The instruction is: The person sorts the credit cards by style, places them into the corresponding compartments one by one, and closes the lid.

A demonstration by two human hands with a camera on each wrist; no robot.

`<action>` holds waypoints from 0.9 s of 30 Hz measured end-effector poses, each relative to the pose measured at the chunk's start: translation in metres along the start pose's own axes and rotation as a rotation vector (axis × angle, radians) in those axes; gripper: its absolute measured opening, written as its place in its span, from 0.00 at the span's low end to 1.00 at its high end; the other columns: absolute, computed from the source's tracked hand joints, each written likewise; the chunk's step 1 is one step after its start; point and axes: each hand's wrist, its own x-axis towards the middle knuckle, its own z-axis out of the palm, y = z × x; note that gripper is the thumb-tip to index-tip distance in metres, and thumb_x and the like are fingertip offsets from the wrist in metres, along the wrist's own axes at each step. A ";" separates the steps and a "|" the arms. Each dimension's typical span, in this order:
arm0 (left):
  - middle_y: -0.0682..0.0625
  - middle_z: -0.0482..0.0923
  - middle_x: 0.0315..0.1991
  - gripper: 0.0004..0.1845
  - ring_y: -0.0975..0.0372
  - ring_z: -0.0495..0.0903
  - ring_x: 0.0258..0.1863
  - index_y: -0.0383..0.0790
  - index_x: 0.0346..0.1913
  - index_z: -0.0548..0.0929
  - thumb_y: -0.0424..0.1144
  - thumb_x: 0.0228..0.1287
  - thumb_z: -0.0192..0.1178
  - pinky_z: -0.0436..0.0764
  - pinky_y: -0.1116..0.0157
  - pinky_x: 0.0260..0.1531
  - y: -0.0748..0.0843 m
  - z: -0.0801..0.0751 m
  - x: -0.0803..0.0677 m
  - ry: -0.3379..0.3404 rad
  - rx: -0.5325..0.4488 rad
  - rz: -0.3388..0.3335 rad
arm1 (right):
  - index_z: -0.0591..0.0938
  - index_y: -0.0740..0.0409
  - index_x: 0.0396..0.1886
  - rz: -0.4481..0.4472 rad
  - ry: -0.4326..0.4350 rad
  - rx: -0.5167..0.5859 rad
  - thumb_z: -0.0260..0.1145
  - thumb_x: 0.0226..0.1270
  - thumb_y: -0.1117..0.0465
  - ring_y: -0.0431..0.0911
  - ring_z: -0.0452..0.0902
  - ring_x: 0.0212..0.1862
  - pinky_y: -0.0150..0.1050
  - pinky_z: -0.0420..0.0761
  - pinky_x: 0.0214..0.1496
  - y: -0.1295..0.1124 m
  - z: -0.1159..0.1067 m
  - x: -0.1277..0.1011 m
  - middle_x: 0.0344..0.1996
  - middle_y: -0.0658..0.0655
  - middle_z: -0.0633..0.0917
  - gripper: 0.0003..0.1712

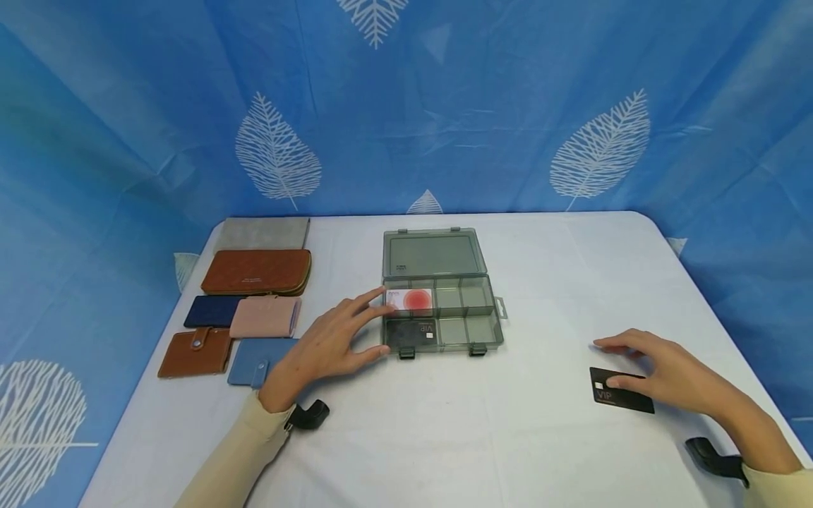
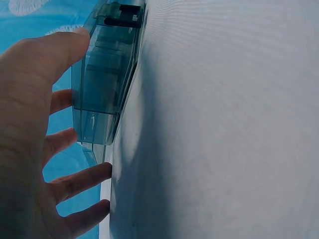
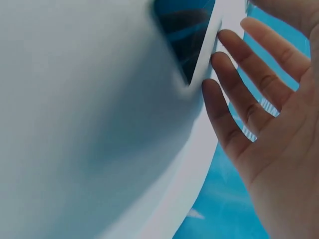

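One black VIP card [image 1: 621, 390] lies on the table [image 1: 540, 437], well to the right of the open compartment box [image 1: 442, 310], under the right hand [image 1: 660, 370], whose straight fingers press it flat without gripping. Sliding it toward the table edge would probably ease lifting it. The left hand [image 1: 330, 342], fingers spread and holding nothing, steadies the box's left wall. Inside the box lie a red-spotted card [image 1: 411, 300] and another black card [image 1: 413, 331]; wallets [image 1: 257, 310] sit left of the box, clear of the path.

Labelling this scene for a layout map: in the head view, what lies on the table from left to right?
wallets → left hand → clear compartment box → black VIP card → right hand
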 end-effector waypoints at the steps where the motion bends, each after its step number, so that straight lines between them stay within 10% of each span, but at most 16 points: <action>1: 0.46 0.61 0.85 0.36 0.46 0.78 0.68 0.54 0.77 0.77 0.57 0.69 0.72 0.83 0.43 0.57 0.000 0.000 0.000 0.002 -0.002 0.002 | 0.86 0.48 0.64 0.013 -0.005 0.005 0.89 0.52 0.49 0.31 0.79 0.52 0.18 0.72 0.53 0.000 0.000 -0.003 0.53 0.46 0.88 0.38; 27: 0.47 0.60 0.85 0.36 0.47 0.78 0.67 0.54 0.78 0.76 0.58 0.70 0.71 0.83 0.44 0.55 0.000 0.001 -0.002 -0.001 -0.009 -0.009 | 0.87 0.40 0.51 0.007 0.039 -0.112 0.93 0.39 0.51 0.31 0.74 0.49 0.24 0.73 0.50 0.009 0.000 -0.013 0.47 0.43 0.86 0.35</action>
